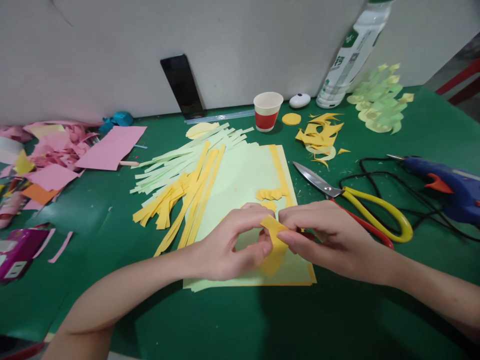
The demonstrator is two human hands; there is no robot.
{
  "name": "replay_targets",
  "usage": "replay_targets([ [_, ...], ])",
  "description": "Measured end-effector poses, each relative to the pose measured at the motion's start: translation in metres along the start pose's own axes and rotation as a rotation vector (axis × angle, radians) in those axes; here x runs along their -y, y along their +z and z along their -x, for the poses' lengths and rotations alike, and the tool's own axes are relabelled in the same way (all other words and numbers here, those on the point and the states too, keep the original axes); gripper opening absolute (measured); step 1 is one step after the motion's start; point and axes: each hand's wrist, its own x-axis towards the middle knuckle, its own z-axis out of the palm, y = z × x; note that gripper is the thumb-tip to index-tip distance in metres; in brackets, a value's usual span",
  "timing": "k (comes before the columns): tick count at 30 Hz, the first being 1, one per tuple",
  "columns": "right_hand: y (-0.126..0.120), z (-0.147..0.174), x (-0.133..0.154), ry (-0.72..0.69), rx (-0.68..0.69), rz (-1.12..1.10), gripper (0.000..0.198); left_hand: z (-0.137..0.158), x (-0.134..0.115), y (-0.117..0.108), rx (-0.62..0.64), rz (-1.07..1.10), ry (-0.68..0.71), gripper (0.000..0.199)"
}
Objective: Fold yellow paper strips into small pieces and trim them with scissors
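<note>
Nearby, scissors lie partly behind the right hand, cup beyond the paper stack; yellow strip between that hand and the left hand, both pinching it.

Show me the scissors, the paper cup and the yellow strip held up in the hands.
Yellow strip [277,246]: head view, on its visible middle.
Scissors [331,191]: head view, on the pivot.
Paper cup [266,120]: head view, on the red band.

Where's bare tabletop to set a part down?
Left: green tabletop between the pink strips and long yellow strips. Front: the patch between the pale green sheets and the wearer, partly shadowed. Crowded: right, with scissors and glue gun; far left, pink scraps; the sheets, beneath both hands.
</note>
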Motion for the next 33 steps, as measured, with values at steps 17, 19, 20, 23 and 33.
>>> replay_targets([
  [17, -0.0013, -0.0019, 0.0035, 0.103, -0.008, -0.095, 0.028, -0.0020, 0.0023, 0.0032, -0.129, -0.150, 0.127, 0.020],
  [19, -0.0018, -0.0023, 0.0036, 0.113, 0.006, -0.130, 0.028, -0.0021, 0.0013, 0.0009, -0.092, -0.168, 0.132, 0.023],
  [20, -0.0022, -0.0025, 0.0037, 0.127, 0.012, -0.140, 0.027, -0.0021, 0.0006, -0.0002, -0.075, -0.178, 0.134, 0.024],
  [23, -0.0030, -0.0030, 0.0046, 0.157, 0.027, -0.141, 0.028, -0.0019, -0.0017, -0.0024, -0.082, -0.221, 0.131, 0.026],
  [33, -0.0021, -0.0035, 0.0032, 0.134, 0.022, -0.023, 0.034, -0.0040, -0.0039, -0.0017, -0.138, -0.383, 0.134, 0.019],
])
